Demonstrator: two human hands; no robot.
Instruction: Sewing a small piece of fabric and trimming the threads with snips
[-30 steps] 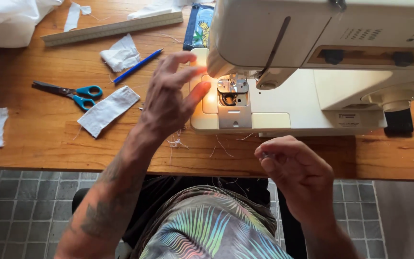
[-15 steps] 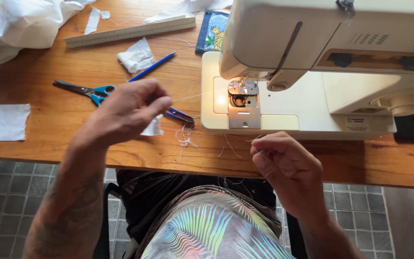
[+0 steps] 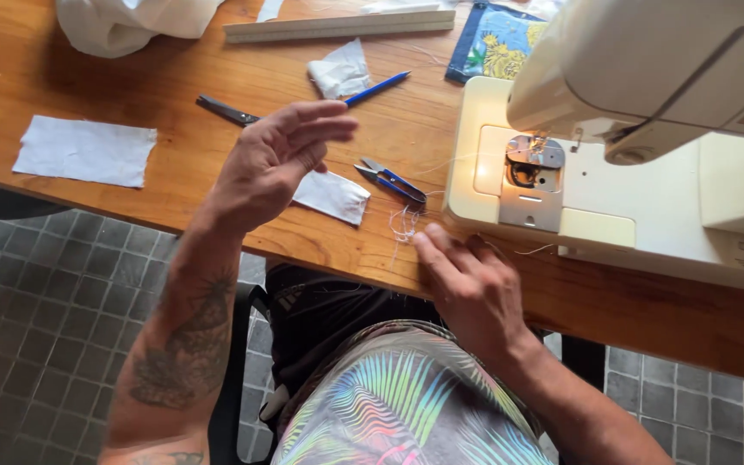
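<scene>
My left hand [image 3: 273,164] hovers over the wooden table [image 3: 131,86], fingers stretched out and slightly apart, with nothing visible in it. It covers part of the blue-handled scissors [image 3: 226,110]. Just right of it lie a small white fabric piece [image 3: 333,196] and blue thread snips [image 3: 392,182]. My right hand [image 3: 467,288] rests flat on the table's near edge, its fingertips beside a tangle of loose thread [image 3: 404,222]. The cream sewing machine [image 3: 647,129] stands to the right, its metal needle plate [image 3: 531,181] lit.
A white fabric rectangle [image 3: 86,151] lies at the left. Farther back are a crumpled white scrap [image 3: 340,69], a blue pen [image 3: 376,88], a long ruler [image 3: 337,26], a blue patterned cloth [image 3: 492,43] and a heap of white cloth [image 3: 131,21]. Grey floor tiles [image 3: 45,301] show below.
My left hand has drawn back from the needle area to the left and lifted. My right hand has come down from a raised pinch onto the table edge by the thread tangle.
</scene>
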